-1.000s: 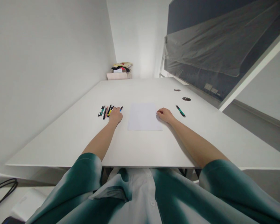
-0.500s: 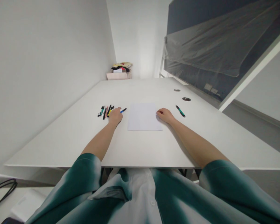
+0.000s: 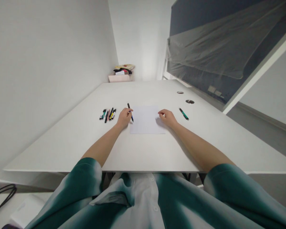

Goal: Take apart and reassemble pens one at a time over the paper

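Between the fingers of my left hand (image 3: 125, 117) is a dark blue-and-black pen (image 3: 129, 105), tilted over the left edge of a white sheet of paper (image 3: 146, 122). My right hand (image 3: 166, 117) is at the sheet's right edge, its fingers curled and pressed together; whether anything is in them is too small to tell. Left of my left hand, several pens and markers (image 3: 107, 115) lie side by side, among them green, pink, black and yellow ones. A single green pen (image 3: 184, 114) lies to the right of my right hand.
The white table (image 3: 143, 152) reaches to the back wall, where a box (image 3: 120, 78) holds folded cloth items. Two round metal-rimmed holes (image 3: 190, 101) are in the tabletop at the right. Beyond its right edge stands a dark panel under plastic film (image 3: 205, 51).
My left hand has moved right from the row of pens to the paper's edge, and the pen in it has turned more upright. My right hand has shifted slightly left and lifted off the paper's edge.
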A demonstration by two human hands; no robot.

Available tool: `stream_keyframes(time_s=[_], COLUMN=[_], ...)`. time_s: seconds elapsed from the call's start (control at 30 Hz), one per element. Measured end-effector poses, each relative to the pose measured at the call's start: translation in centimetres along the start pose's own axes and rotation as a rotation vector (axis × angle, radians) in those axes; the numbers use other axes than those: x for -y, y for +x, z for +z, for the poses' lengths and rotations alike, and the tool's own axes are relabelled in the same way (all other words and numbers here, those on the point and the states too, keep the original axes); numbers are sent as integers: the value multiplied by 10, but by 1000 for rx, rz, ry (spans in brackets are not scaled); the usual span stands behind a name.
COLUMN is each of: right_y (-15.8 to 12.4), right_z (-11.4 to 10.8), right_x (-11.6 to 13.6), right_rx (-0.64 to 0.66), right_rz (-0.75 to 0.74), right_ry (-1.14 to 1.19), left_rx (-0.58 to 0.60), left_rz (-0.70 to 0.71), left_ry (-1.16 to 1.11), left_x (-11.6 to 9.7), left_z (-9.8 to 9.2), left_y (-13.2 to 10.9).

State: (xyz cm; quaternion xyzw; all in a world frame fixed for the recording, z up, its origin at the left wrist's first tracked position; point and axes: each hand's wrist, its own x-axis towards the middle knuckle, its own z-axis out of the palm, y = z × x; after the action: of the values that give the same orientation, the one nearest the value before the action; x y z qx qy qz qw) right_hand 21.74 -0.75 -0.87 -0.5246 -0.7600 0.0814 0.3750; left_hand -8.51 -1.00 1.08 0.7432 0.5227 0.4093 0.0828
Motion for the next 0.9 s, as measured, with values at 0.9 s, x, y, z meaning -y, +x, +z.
stream_keyframes(time_s=[0.9], right_y=[0], right_z=[13], right_x=[18], right_rx=[112], right_rz=[57], right_ry=[411], left_rx=[71], left_rz=[86], left_ry=[100], left_x=[-12], left_z=[15], left_y=[-12])
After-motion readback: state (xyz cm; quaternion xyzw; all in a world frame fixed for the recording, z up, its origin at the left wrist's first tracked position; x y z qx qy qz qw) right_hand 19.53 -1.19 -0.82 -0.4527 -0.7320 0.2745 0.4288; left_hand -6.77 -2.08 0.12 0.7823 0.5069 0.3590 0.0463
